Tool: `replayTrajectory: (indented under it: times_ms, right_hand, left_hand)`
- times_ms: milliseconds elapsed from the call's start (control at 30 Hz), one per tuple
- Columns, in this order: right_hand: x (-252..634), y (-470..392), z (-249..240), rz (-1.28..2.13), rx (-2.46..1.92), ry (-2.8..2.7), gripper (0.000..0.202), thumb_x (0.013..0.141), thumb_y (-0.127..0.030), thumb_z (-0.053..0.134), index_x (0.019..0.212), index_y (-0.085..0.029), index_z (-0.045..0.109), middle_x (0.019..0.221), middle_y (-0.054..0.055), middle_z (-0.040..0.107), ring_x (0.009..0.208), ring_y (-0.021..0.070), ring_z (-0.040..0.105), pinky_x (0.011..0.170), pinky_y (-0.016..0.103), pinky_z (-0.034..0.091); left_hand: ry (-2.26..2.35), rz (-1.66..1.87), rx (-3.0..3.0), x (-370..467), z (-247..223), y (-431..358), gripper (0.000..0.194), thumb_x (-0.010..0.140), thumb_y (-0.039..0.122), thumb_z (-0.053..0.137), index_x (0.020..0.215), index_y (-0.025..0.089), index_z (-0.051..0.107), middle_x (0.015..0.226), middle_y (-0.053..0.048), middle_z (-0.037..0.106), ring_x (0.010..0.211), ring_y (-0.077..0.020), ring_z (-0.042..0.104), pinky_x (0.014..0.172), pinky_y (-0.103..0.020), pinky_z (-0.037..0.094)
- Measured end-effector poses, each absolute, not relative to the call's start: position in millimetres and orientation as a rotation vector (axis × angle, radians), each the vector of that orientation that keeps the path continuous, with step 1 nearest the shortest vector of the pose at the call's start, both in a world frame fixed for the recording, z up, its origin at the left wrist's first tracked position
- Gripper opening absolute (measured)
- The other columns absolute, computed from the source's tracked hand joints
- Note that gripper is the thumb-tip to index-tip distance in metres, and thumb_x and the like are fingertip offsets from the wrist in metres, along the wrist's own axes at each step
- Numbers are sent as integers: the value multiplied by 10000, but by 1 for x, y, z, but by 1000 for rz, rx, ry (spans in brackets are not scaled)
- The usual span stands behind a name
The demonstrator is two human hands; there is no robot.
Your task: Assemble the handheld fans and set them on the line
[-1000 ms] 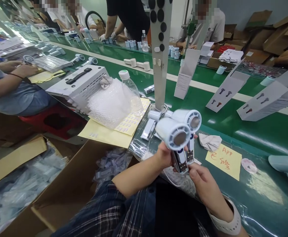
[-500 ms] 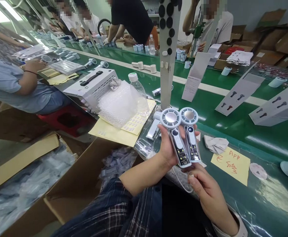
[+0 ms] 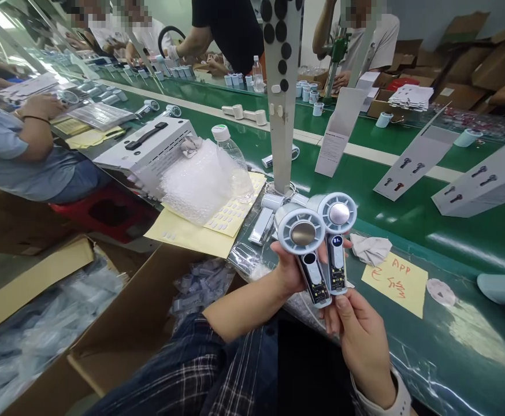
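Observation:
Two light-blue handheld fans with round silver centres and clear-fronted handles are held side by side, heads up. My left hand [image 3: 289, 270] is closed around both from behind, some of its fingers hidden. The nearer left fan [image 3: 315, 280] has a dark display; the right fan [image 3: 337, 266] shows lit digits. My right hand [image 3: 360, 329] pinches the lower end of the right fan, thumb in front, with fingertips partly hidden beneath. A thin white cord [image 3: 308, 309] hangs below the fans; its ends are hidden. Another fan handle [image 3: 262, 226] lies on the bench beside the post.
A metal post [image 3: 281, 138] rises behind the fans. Left are bubble wrap [image 3: 196, 185], a plastic bottle [image 3: 229, 150] and a white case [image 3: 148, 144]. A yellow note [image 3: 395, 286] and crumpled tissue [image 3: 370, 249] lie right. Cartons [image 3: 118, 323] stand lower left. Co-workers sit around the green belt.
The fans have tilted, bringing their heads nearer to me. The right fan's lit digits have changed. My right hand has moved up against its lower end. The view has shifted slightly.

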State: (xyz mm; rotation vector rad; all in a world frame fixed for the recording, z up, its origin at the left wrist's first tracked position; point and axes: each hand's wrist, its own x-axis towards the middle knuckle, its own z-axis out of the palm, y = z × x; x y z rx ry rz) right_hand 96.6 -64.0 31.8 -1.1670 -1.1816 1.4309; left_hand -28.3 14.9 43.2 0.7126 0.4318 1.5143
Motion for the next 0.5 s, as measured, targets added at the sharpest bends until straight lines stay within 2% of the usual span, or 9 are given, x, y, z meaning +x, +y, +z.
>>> replayTrajectory:
  times_ms: [167, 233, 267, 300, 333, 367, 400, 433, 500]
  right_hand:
    - [114, -56, 35, 1249, -1242, -1458, 460, 1054, -579, 531, 797, -216, 647, 788, 53, 692, 726, 200, 639, 665, 296, 516]
    - [126, -48, 37, 1032, -1294, -1576, 463, 1052, -569, 519, 761, -221, 614, 1024, 105, 745, 944, 264, 690, 809, 359, 552]
    - [131, -43, 38, 880, -1344, -1597, 443, 1042, -575, 528, 796, -220, 629, 1206, 134, 730, 1129, 317, 671, 943, 425, 543]
    - [137, -39, 38, 751, -1393, -1587, 406, 1028, -584, 545, 902, -219, 671, 1403, 152, 659, 1327, 367, 586, 1083, 504, 484]
    - [141, -36, 38, 698, -1413, -1556, 397, 1008, -592, 577, 1082, -220, 695, 1559, 157, 550, 1477, 396, 459, 1187, 572, 394]
    - [145, -33, 39, 735, -1401, -1525, 477, 984, -599, 618, 1279, -226, 659, 1644, 157, 462, 1553, 403, 367, 1235, 613, 333]
    - [149, -33, 38, 843, -1360, -1503, 591, 956, -601, 663, 1415, -234, 598, 1662, 163, 442, 1565, 403, 360, 1237, 625, 344]
    - [153, -33, 38, 977, -1306, -1488, 649, 931, -596, 706, 1457, -240, 575, 1619, 170, 500, 1519, 402, 441, 1196, 610, 418]
    - [159, -37, 38, 1162, -1230, -1421, 576, 873, -574, 795, 1323, -241, 663, 1363, 171, 706, 1265, 388, 673, 1010, 540, 586]
  left_hand:
    - [405, 1499, 660, -30, 48, 17, 922, 502, 1097, 566, 603, 181, 586, 1078, -176, 748, 1062, -384, 729, 788, -435, 627]
    - [441, 1535, 635, -33, 52, 17, 890, 526, 1066, 609, 664, 186, 612, 1118, -161, 741, 1139, -391, 707, 867, -456, 619]
    - [465, 1543, 649, -36, 55, 16, 869, 541, 1041, 638, 705, 188, 638, 1118, -153, 740, 1176, -392, 691, 918, -468, 607]
    - [493, 1526, 691, -39, 57, 15, 839, 558, 1003, 678, 755, 187, 671, 1106, -147, 742, 1199, -392, 679, 964, -478, 590]
    - [520, 1471, 766, -43, 59, 13, 797, 578, 946, 732, 809, 183, 704, 1095, -144, 744, 1208, -392, 671, 998, -486, 573]
    - [540, 1377, 882, -48, 61, 11, 744, 584, 865, 804, 858, 176, 736, 1097, -145, 744, 1209, -394, 667, 1024, -490, 557]
    - [553, 1266, 1022, -52, 61, 9, 688, 571, 768, 882, 886, 169, 761, 1122, -151, 740, 1219, -398, 661, 1056, -490, 537]
    - [556, 1163, 1161, -56, 61, 7, 631, 553, 672, 945, 888, 163, 780, 1174, -161, 728, 1242, -404, 648, 1099, -489, 507]
    - [559, 1035, 1315, -62, 55, 7, 546, 571, 569, 984, 882, 161, 799, 1271, -175, 696, 1269, -389, 631, 1153, -469, 460]
